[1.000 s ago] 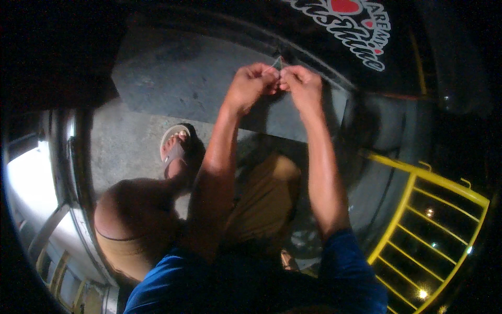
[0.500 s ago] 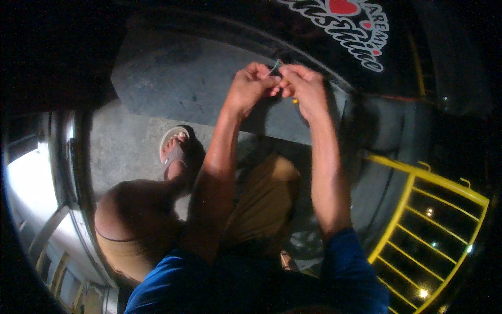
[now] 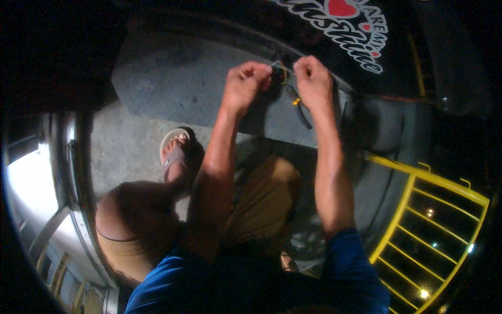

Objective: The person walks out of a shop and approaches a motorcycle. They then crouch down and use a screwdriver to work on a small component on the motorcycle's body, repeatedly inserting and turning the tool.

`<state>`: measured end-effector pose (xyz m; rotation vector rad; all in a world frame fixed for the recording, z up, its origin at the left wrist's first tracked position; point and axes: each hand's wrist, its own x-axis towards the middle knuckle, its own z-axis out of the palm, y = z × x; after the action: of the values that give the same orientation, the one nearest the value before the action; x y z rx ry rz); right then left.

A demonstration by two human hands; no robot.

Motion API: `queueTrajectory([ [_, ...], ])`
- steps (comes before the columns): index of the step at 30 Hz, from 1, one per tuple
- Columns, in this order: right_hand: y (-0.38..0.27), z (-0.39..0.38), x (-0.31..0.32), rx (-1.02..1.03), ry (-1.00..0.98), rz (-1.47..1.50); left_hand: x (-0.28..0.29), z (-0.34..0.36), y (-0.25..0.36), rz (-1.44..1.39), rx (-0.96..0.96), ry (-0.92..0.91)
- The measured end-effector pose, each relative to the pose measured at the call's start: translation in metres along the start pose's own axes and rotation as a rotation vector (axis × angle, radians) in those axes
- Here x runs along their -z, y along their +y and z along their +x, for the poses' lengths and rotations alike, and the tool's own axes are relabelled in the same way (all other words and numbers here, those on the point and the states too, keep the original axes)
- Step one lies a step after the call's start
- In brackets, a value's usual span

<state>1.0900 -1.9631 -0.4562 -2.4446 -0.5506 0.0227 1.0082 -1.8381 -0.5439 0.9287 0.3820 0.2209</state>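
Observation:
Thin wires (image 3: pixel 283 73), one pale and one yellowish, stand out from a dark spot at the back edge of the grey ledge (image 3: pixel 172 86). My left hand (image 3: pixel 247 83) is closed in a pinch at the pale wire's end, left of the others. To the right of the wires, apart from them, my right hand (image 3: pixel 312 78) has its fingers curled together; whatever they hold, if anything, is hidden. Between my hands, nearer the right wrist, a pair of pliers (image 3: pixel 302 115) with dark handles and a yellow patch lies on the ledge.
Behind the ledge rises a dark panel bearing a sticker (image 3: pixel 342 8) with red hearts and pale lettering. A yellow metal rail frame (image 3: pixel 402 204) stands at the right. My sandalled foot (image 3: pixel 175 146) rests on the concrete floor (image 3: pixel 125 141) at the left.
My hands were together at the wires and have drawn apart, the right one moving right and slightly up. The pliers and the yellowish wire now show between them.

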Motion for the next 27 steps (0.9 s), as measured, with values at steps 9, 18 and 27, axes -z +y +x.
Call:
queueTrajectory([
  [9, -0.023, -0.029, -0.011, 0.253, -0.056, -0.017, -0.002, 0.003, 0.003, -0.012, -0.045, 0.048],
  [18, -0.018, -0.043, -0.006, 0.101, 0.038, 0.115, -0.004, -0.003, 0.004, -0.251, -0.063, 0.298],
  [27, -0.017, -0.043, 0.005, -0.077, -0.04, 0.358, -0.018, -0.008, -0.01, -0.323, -0.187, 0.41],
])
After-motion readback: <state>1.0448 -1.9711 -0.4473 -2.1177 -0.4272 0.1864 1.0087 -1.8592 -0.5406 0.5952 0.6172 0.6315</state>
